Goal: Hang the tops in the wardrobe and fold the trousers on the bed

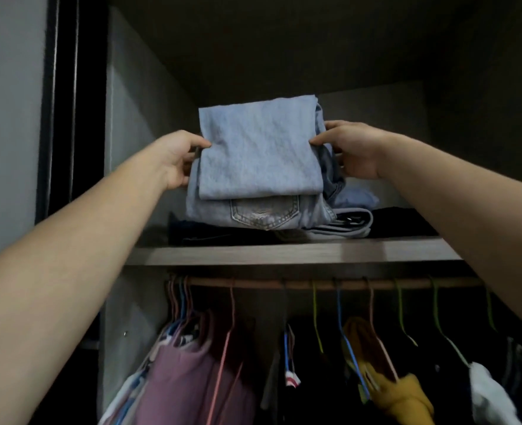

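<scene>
The left hand (177, 161) and right hand (355, 151) are gripping the folded jeans (259, 148) by opposite sides, each thumb pressing on the upper fold while the fingers are curling out of sight behind the denim. The light blue jeans are sitting at the upper shelf (284, 254) of the wardrobe (131, 133), back pocket facing out, lower edge meeting a dark folded garment (210, 231); whether their weight is resting there cannot be told. Just beside them to the right are lying a pale folded garment (351, 225) and a black pile (404, 222). The shelf is a grey-brown wood board in a dim compartment. Beneath it, a rail (315, 283) is carrying coloured hangers (315, 314) with a pink top (186, 378), a yellow top (401, 394) and a white garment (486, 394). A grey wall (8, 118) is showing at the left.
</scene>
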### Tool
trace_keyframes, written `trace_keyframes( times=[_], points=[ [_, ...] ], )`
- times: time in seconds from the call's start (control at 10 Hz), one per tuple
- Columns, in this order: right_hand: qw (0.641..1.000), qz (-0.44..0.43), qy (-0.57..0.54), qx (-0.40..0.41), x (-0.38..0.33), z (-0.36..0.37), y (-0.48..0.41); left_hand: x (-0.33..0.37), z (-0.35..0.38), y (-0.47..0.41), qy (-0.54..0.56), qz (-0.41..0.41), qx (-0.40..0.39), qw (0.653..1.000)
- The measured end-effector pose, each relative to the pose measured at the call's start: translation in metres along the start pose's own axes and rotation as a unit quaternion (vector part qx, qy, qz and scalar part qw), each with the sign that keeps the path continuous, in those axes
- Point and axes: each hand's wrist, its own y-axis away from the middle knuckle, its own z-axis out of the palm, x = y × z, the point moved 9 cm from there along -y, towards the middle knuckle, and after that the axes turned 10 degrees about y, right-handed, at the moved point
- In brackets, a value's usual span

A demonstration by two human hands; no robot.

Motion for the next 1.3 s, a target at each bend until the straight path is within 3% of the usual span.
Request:
trace_keyframes(
  times=[0.3, 0.4, 0.5, 0.6, 0.7, 0.9, 1.1, 1.2, 1.3],
  points=[
    [0.993, 0.049, 0.066, 0.085, 0.012, 0.050, -0.141, -0.016, -0.035, -0.145, 0.008, -0.036, 0.000, 0.999],
    [0.992, 0.059, 0.052, 0.103, 0.017, 0.067, -0.175, -0.010, -0.039, -0.183, 0.006, -0.007, 0.000, 1.000],
    [0.990, 0.079, 0.061, 0.104, 0.030, 0.085, -0.196, -0.014, -0.051, -0.219, -0.098, 0.022, 0.036, 0.994],
    [0.963, 0.147, 0.220, 0.049, 0.066, 0.113, -0.202, -0.057, -0.056, -0.239, -0.271, -0.066, -0.006, 0.960],
    [0.931, 0.199, 0.306, -0.021, 0.091, 0.134, -0.199, -0.097, -0.064, -0.241, -0.327, -0.148, -0.031, 0.933],
    [0.909, 0.175, 0.367, -0.096, 0.095, 0.150, -0.198, -0.135, -0.050, -0.225, -0.391, -0.158, -0.139, 0.896],
    [0.840, 0.105, 0.518, -0.122, 0.086, 0.162, -0.186, -0.128, -0.044, -0.211, -0.442, -0.090, -0.135, 0.882],
    [0.780, 0.046, 0.609, -0.138, 0.075, 0.170, -0.170, -0.119, -0.036, -0.198, -0.507, -0.043, -0.135, 0.850],
    [0.778, -0.038, 0.625, -0.059, 0.046, 0.159, -0.155, -0.100, -0.023, -0.183, -0.529, 0.034, -0.107, 0.841]
  ],
)
